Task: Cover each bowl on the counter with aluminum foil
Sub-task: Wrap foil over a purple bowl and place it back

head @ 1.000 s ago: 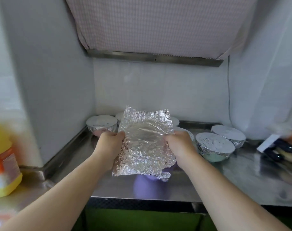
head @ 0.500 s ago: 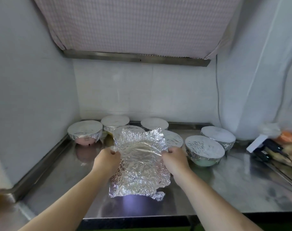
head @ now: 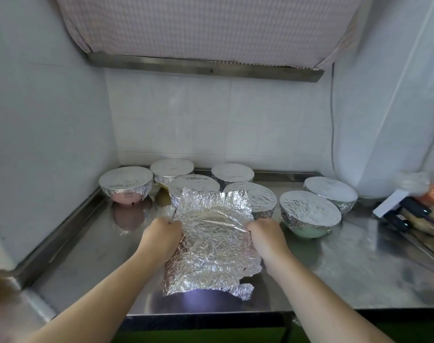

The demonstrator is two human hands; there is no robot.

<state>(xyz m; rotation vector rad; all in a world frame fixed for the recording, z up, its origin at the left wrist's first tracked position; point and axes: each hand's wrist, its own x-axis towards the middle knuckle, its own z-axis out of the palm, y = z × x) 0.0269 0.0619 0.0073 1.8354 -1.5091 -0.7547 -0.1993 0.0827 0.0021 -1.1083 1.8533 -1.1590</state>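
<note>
Both hands (head: 161,235) (head: 265,235) forward (fingers curled, pinching)

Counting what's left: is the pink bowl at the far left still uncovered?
No, foil already wraps the top of the pink bowl and folds down over its rim.

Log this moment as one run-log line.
step: laying foil sheet | left hand: grips left edge | right hand: grips right edge | covered bowls: seven behind

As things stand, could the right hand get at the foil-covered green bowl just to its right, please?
Probably yes, though not at once. The green bowl sits close beside the right hand with bare counter between them. But that hand grips the foil sheet, as does the left hand, so it would have to let go first.
</note>
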